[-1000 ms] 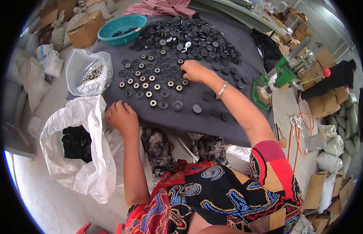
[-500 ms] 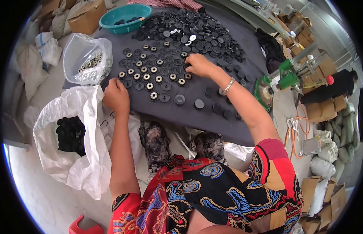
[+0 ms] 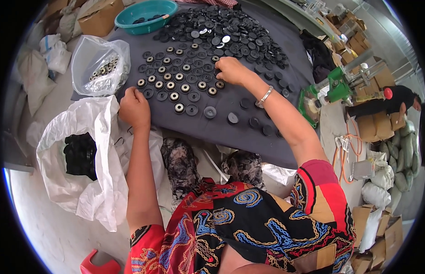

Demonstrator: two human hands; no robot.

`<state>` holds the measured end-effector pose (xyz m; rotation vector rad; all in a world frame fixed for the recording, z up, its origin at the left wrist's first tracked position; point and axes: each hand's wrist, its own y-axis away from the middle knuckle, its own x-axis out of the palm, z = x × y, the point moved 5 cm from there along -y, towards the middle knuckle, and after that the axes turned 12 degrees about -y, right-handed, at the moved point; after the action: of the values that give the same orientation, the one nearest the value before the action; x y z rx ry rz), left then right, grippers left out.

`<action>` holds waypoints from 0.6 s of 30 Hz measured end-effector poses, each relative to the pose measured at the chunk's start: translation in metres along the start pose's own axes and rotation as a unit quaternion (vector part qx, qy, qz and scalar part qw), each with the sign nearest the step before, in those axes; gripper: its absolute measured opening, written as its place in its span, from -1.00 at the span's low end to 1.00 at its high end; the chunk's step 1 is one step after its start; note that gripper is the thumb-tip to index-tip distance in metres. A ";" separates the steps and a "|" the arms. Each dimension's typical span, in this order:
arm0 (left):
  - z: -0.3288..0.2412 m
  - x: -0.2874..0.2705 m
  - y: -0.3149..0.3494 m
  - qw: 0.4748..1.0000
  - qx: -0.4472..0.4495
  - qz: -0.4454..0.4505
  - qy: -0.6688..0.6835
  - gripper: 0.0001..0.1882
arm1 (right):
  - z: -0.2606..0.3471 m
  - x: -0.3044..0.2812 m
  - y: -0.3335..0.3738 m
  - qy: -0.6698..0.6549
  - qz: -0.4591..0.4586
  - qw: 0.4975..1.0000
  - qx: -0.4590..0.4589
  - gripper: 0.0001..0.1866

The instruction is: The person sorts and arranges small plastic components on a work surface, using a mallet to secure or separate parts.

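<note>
My right hand (image 3: 232, 71) reaches over the dark cloth-covered table (image 3: 176, 125), its fingers pinched down at the right side of the rows of black plastic wheels (image 3: 191, 109). What lies between those fingertips is hidden. Several wheels hold a shiny ring-shaped metal bearing (image 3: 179, 108); others have bare centres. By the table's left edge, my left hand (image 3: 134, 108) is closed with fingers curled, and its contents are out of sight. Beyond it, a clear plastic bag (image 3: 80, 68) contains loose bearings. A white sack (image 3: 110, 182) with black pieces inside stands beside my left forearm.
A large heap of black wheels (image 3: 240, 34) covers the table's far side, next to a teal basin (image 3: 144, 28). At right stands a green hand press (image 3: 335, 89) with a red knob. Cartons, sacks and a bending person (image 3: 386, 100) are farther right. A red stool (image 3: 100, 262) is lower left.
The view has shifted slightly, moving the table things a little upward in the picture. Both hands stay in nearly the same places. The person at far right has shifted posture.
</note>
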<state>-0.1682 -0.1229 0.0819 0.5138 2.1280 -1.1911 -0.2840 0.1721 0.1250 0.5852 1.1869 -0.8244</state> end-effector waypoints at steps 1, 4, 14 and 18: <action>0.000 0.000 0.000 1.000 0.002 -0.001 0.008 -0.85 | -0.003 0.002 0.001 0.000 0.001 1.000 0.000 -0.77; -0.002 0.001 0.001 1.000 -0.001 0.007 -0.004 -0.86 | -0.005 -0.002 0.004 -0.019 -0.038 0.999 -0.034 -0.75; -0.002 0.000 0.001 1.000 -0.002 0.005 0.000 -0.87 | -0.031 -0.011 0.013 -0.285 -0.018 0.954 0.093 -0.72; -0.001 -0.003 0.001 1.000 -0.001 -0.006 -0.003 -0.88 | -0.033 -0.010 0.022 -0.487 0.011 0.854 0.184 -0.65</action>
<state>-0.1660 -0.1222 0.0838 0.4979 2.1292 -1.1963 -0.2864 0.2132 0.1241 0.3854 0.0839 -1.1399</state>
